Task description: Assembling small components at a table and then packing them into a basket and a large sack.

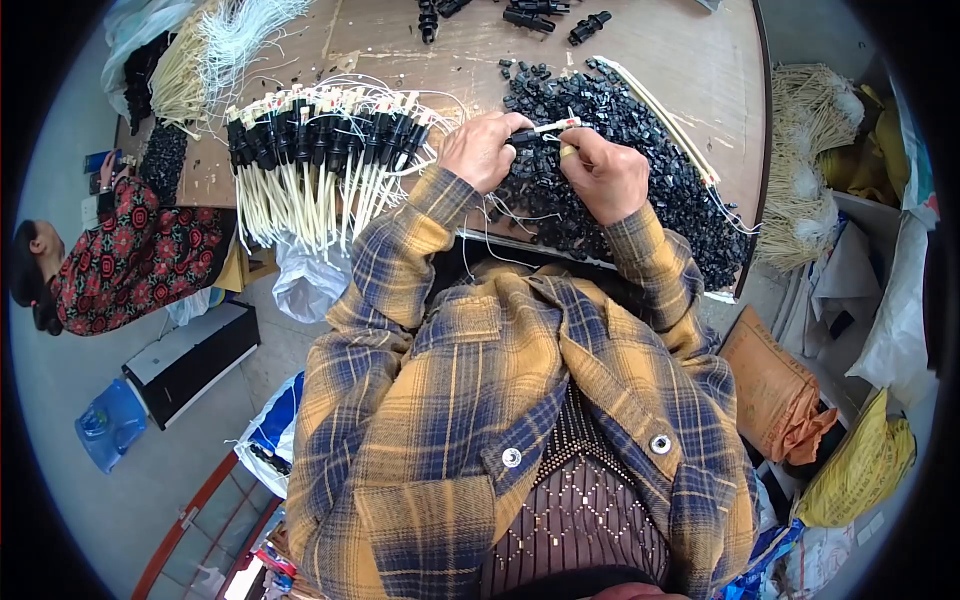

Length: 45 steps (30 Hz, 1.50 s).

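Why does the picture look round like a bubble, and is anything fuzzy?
In the head view, the fisheye lens bends the table edge and leaves black corners around a round picture. Light is soft and even, with no harsh glare. The left hand and right hand, pinching a thin white wire piece over the pile of black parts, look fairly sharp; things near the rim look squeezed and softer.

On the worn wooden worktable (400, 40), the row of black plug housings with cream wires (320, 150) lies left of the heap of small black plastic parts (640, 160) (both hands over its near edge).
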Motion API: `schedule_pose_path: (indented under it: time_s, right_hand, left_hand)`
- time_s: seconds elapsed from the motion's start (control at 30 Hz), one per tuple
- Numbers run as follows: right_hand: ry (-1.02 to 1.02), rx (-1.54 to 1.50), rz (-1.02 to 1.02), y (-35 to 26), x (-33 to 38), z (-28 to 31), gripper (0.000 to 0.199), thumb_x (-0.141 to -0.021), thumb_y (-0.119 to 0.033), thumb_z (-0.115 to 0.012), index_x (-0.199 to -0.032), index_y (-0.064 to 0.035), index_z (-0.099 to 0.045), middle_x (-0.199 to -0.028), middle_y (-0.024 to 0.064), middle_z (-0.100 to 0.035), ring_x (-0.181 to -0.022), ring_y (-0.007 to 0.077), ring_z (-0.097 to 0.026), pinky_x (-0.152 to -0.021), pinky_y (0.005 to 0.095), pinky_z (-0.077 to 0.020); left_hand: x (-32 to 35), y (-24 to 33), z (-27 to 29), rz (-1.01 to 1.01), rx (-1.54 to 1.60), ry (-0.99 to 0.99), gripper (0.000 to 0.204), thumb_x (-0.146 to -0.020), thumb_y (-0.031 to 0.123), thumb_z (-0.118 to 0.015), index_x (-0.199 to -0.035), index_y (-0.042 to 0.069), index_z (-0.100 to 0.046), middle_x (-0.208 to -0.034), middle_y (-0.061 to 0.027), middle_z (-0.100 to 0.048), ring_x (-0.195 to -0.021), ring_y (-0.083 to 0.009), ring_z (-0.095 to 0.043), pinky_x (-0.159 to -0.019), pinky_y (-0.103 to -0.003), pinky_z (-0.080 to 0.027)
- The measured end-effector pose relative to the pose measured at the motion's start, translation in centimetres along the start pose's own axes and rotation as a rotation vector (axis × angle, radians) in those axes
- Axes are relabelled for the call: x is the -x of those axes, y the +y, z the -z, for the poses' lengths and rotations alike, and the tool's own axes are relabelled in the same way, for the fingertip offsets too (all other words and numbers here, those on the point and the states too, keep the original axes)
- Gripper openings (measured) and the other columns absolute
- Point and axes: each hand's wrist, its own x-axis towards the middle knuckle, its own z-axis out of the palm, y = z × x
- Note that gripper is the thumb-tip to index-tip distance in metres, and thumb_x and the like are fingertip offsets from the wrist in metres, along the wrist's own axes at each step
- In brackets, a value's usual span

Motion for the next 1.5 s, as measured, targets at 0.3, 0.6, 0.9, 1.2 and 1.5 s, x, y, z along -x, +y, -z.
schedule_pose_path:
  time_s: [0.3, 0.6, 0.9, 1.2, 1.5]
  right_hand:
    - [-0.111, -0.249, -0.07, -0.2, 0.3, 0.0, 0.009, -0.07, -0.004, -0.062, -0.079, -0.0072, -0.063, -0.054, 0.0004, -0.055, -0.04, 0.0113, -0.043, -0.038, 0.0238, -0.0347]
    - [-0.123, -0.313, -0.041, -1.0, 1.2, 1.3, 0.012, -0.069, 0.001, -0.062, -0.08, -0.0046, -0.063, -0.056, -0.0014, -0.053, -0.043, 0.0084, -0.04, -0.041, 0.0218, -0.0337]
    - [-0.09, -0.385, -0.045, -0.8, 1.3, 1.2, 0.014, -0.068, 0.003, -0.063, -0.08, -0.0043, -0.063, -0.056, -0.0025, -0.054, -0.042, 0.0077, -0.039, -0.04, 0.0207, -0.0327]
    - [-0.009, -0.108, 0.002, -0.3, 1.6, 0.8, 0.014, -0.067, -0.002, -0.064, -0.079, -0.0076, -0.064, -0.054, -0.0029, -0.054, -0.04, 0.0088, -0.04, -0.038, 0.0223, -0.0337]
    - [-0.088, -0.084, -0.012, -0.1, 1.8, 0.3, 0.013, -0.068, -0.004, -0.064, -0.08, -0.0093, -0.065, -0.054, -0.0022, -0.055, -0.039, 0.0098, -0.042, -0.039, 0.0228, -0.0351]
  left_hand:
    - [-0.8, 1.4, 0.2, 0.055, 0.02, -0.281, 0.036, -0.066, 0.002, -0.051, -0.099, 0.011, -0.058, -0.086, -0.0077, -0.062, -0.073, -0.0281, -0.06, -0.067, -0.037, -0.049]
    - [-0.8, 1.0, 0.9, 0.212, 0.28, -0.271, 0.029, -0.069, 0.0, -0.055, -0.096, 0.009, -0.062, -0.076, -0.0029, -0.061, -0.061, -0.016, -0.054, -0.057, -0.024, -0.043]
    - [-0.6, 1.9, -0.2, 0.24, 0.679, -0.132, 0.029, -0.07, 0.002, -0.056, -0.097, 0.008, -0.062, -0.075, -0.0021, -0.061, -0.061, -0.0136, -0.054, -0.056, -0.023, -0.043]
    - [-0.3, 1.1, 0.2, 0.138, 0.12, -0.188, 0.034, -0.068, 0.003, -0.052, -0.101, 0.008, -0.06, -0.084, -0.0073, -0.063, -0.075, -0.0235, -0.06, -0.07, -0.033, -0.048]
    - [0.1, 0.9, -0.1, 0.005, 0.017, -0.234, 0.037, -0.068, 0.002, -0.05, -0.104, 0.009, -0.057, -0.093, -0.0104, -0.064, -0.085, -0.029, -0.06, -0.076, -0.038, -0.048]
